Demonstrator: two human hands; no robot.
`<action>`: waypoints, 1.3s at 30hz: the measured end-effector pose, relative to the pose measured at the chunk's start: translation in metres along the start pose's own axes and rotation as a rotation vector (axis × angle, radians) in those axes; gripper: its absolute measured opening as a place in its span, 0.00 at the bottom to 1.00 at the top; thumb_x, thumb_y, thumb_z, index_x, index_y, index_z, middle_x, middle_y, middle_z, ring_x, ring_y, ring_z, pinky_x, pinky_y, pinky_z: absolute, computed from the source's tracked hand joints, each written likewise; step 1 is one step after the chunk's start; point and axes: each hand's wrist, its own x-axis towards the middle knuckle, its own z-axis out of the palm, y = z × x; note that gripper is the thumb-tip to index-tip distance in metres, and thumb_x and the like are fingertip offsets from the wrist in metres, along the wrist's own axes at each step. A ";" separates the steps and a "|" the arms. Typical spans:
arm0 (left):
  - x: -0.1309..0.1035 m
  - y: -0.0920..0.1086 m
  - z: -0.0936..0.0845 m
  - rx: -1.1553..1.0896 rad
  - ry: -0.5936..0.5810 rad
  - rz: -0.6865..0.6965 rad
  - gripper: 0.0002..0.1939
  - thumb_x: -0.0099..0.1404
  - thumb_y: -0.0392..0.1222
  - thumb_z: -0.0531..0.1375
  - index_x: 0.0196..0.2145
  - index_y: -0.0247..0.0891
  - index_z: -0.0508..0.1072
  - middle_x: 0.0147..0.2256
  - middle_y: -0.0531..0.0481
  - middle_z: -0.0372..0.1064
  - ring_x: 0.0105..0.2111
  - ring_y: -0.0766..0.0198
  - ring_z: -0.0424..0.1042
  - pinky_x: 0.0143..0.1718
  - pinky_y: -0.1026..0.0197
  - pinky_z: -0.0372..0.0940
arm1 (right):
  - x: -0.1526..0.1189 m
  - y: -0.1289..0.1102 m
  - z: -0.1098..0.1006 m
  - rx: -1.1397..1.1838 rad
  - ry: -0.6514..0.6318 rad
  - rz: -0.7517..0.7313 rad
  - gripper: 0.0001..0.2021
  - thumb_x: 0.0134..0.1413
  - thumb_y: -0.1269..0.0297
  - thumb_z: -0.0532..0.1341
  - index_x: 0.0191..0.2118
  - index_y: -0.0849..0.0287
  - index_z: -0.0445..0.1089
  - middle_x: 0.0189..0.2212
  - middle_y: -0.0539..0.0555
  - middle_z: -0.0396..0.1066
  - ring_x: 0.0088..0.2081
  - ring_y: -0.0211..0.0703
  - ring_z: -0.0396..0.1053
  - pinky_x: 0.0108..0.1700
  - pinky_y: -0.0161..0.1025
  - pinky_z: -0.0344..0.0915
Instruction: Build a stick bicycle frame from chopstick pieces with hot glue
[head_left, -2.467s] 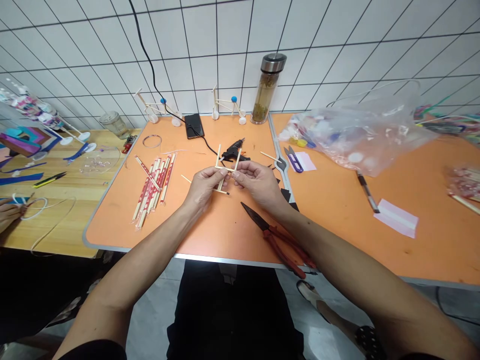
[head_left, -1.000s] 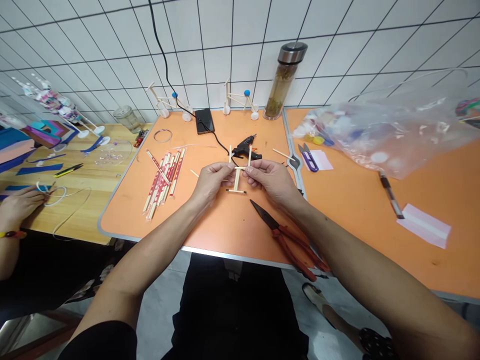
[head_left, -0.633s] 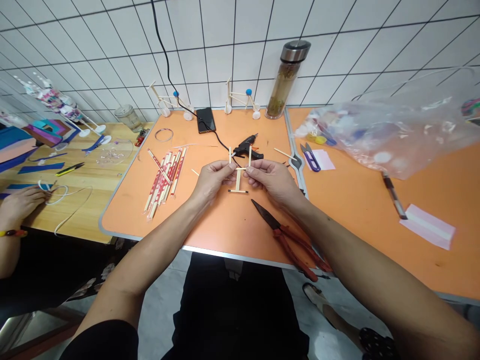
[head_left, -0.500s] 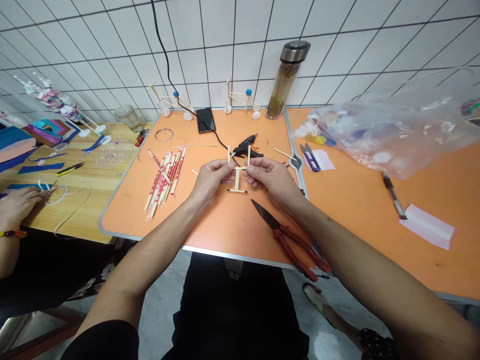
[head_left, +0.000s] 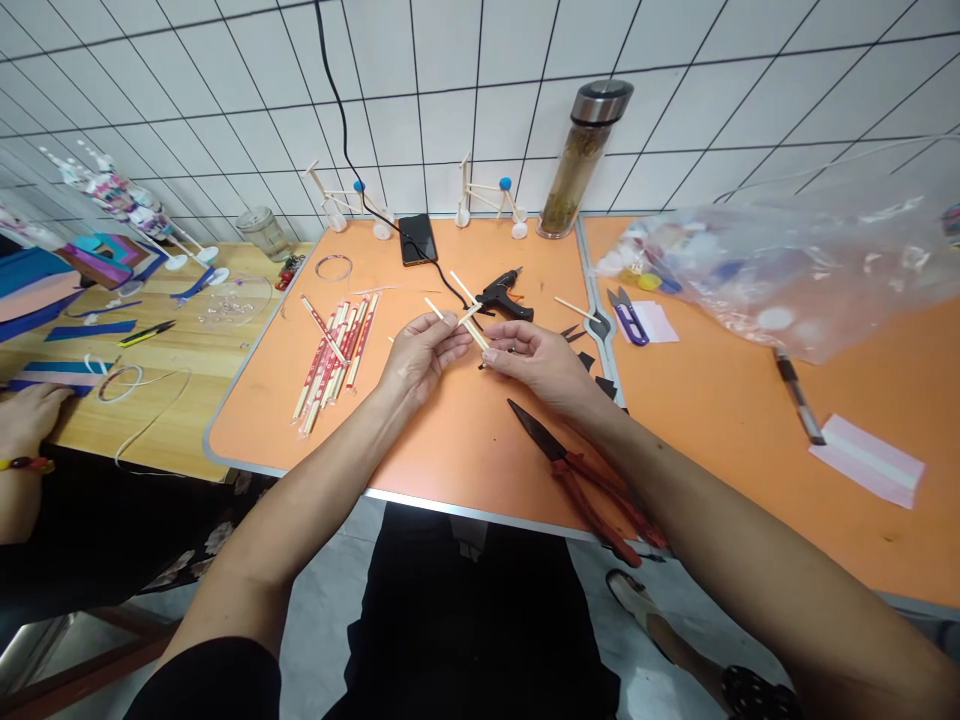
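Item: small frame of thin pale wooden sticks (head_left: 466, 318), glued at crossings, held above the middle of the orange surface (head_left: 420, 440).

Left hand (head_left: 418, 352): fingertips pinched on the frame's left side, one stick end poking out past them.

Right hand (head_left: 534, 362): fingers closed on the frame's right end. The two hands sit close together with the frame between them, tilted.

Handling, by judgement: very light, stiff along each stick, but brittle; the joints look like the weak points. Best taken by the sticks near a joint, with fingertip pressure only, no twisting.

Nearby on the surface:
- black hot-glue gun (head_left: 505, 296), just beyond the hands, its cable running to the tiled wall.
- red-handled cutting pliers (head_left: 589, 482), near the right forearm.
- bundle of red-and-white wrapped chopsticks (head_left: 337, 350), left of the hands.
- blue-handled thread snips (head_left: 628, 317), to the right.
- clear plastic bag of bottle caps (head_left: 757, 265), far right.
- glass bottle with steel lid (head_left: 581, 160), against the wall.

At the far left edge, another person's hand (head_left: 26, 418) rests on a wooden table.
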 end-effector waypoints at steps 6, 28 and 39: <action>-0.001 -0.002 0.002 -0.021 -0.016 -0.029 0.08 0.72 0.30 0.70 0.34 0.35 0.78 0.33 0.47 0.84 0.32 0.65 0.85 0.38 0.67 0.77 | -0.001 -0.002 0.000 0.012 0.003 -0.028 0.25 0.46 0.49 0.84 0.46 0.56 0.82 0.37 0.52 0.80 0.38 0.42 0.77 0.40 0.39 0.76; -0.003 0.003 -0.006 0.272 -0.211 0.008 0.24 0.55 0.52 0.83 0.41 0.35 0.83 0.34 0.47 0.84 0.30 0.65 0.82 0.34 0.64 0.75 | 0.006 -0.018 -0.021 0.126 0.134 -0.093 0.26 0.42 0.42 0.85 0.31 0.56 0.77 0.27 0.48 0.72 0.28 0.34 0.64 0.31 0.36 0.61; -0.004 -0.007 -0.006 0.336 -0.276 -0.032 0.20 0.54 0.47 0.85 0.34 0.33 0.84 0.32 0.45 0.85 0.27 0.65 0.80 0.34 0.63 0.76 | 0.007 -0.014 -0.015 0.174 0.098 -0.055 0.26 0.41 0.44 0.85 0.35 0.56 0.78 0.29 0.47 0.72 0.29 0.34 0.65 0.30 0.34 0.63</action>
